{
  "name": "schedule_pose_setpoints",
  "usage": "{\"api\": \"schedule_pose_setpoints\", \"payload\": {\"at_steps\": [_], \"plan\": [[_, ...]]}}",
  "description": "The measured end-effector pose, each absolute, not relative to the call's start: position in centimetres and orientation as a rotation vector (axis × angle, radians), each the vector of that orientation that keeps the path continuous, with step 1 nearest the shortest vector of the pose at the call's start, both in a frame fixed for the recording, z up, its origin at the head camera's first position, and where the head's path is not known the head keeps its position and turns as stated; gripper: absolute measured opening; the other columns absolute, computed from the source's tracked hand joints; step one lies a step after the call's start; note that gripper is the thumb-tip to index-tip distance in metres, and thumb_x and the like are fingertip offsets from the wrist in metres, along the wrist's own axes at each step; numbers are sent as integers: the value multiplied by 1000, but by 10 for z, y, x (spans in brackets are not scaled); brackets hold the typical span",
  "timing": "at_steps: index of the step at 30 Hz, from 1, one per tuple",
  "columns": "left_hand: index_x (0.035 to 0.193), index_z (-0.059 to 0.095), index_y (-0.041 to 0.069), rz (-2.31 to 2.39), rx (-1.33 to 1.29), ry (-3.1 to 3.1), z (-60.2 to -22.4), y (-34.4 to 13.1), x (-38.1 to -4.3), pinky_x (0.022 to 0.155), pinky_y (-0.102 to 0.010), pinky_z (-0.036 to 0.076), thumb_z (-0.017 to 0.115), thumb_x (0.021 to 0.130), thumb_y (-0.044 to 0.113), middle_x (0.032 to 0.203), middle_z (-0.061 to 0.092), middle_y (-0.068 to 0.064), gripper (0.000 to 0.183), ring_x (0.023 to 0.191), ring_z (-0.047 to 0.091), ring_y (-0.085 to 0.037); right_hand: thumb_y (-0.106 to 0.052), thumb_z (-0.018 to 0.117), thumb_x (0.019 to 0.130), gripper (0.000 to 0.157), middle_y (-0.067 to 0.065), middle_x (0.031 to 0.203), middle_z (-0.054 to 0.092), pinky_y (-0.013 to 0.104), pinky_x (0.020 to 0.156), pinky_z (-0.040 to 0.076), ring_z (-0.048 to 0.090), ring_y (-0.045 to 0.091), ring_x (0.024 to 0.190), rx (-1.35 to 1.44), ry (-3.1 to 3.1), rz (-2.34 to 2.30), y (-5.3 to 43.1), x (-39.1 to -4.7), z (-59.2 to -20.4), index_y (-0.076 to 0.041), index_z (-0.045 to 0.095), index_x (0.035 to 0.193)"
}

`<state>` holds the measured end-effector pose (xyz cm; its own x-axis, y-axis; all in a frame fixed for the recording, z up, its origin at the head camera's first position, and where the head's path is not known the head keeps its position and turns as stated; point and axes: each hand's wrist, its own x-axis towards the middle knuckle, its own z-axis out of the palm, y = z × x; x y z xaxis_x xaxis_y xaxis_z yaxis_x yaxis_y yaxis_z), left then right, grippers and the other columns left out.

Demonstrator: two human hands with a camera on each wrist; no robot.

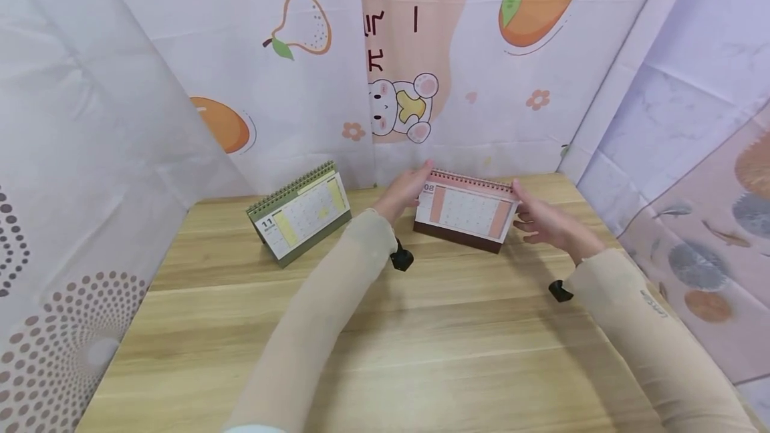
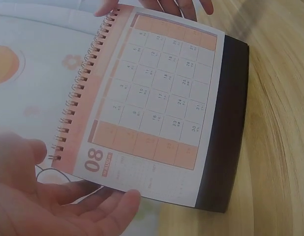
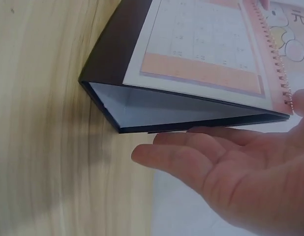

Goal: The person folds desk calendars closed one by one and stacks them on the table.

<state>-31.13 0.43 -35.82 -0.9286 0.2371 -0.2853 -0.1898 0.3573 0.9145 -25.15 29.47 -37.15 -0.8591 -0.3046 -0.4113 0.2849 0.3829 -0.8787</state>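
Observation:
A pink spiral desk calendar [image 1: 466, 209] with a dark brown base stands at the back of the wooden table, its page marked 08. At its left end is my left hand [image 1: 406, 191]; in the left wrist view the fingers [image 2: 117, 209] lie along the side edge and the thumb is near the coil. My right hand [image 1: 550, 222] is at the other end. Its fairly straight fingers [image 3: 176, 157] extend along the back panel in the right wrist view, with the thumb beside the coil's end. Further left stands a green desk calendar [image 1: 307, 212] marked 11, untouched.
Behind the table [image 1: 415, 346] hangs a white curtain [image 1: 313, 92] printed with fruit and a cartoon animal. Patterned cloth also hangs on the left [image 1: 66, 152] and right [image 1: 692, 219]. The green calendar sits angled near the table's back left corner.

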Motion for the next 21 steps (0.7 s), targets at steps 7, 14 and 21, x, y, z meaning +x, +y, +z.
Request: {"api": "schedule_pose_setpoints", "payload": {"at_steps": [7, 14, 21], "plan": [[156, 38, 11, 1620, -41, 2271, -362, 7, -312, 103, -44, 48, 35, 102, 67, 145, 53, -12, 78, 128, 53, -29, -76, 19, 98, 105, 37, 159, -12, 73, 113, 10, 2, 54, 148, 30, 2058, -1549, 294, -257, -372, 6, -9, 157], [146, 51, 13, 1790, -149, 2094, -363, 4, -308, 106, -52, 42, 45, 101, 63, 127, 61, -8, 68, 117, 56, -26, -76, 17, 97, 107, 36, 159, -12, 68, 116, 9, 2, 52, 148, 37, 2066, -1497, 291, -260, -372, 10, -8, 155], [132, 61, 14, 1769, -169, 2080, -360, 8, -308, 108, -55, 38, 46, 101, 62, 116, 63, -7, 59, 114, 55, -29, -78, 17, 97, 107, 36, 159, -12, 67, 116, 8, 2, 56, 146, 37, 2111, -1472, 297, -256, -375, 7, -10, 156]]}}
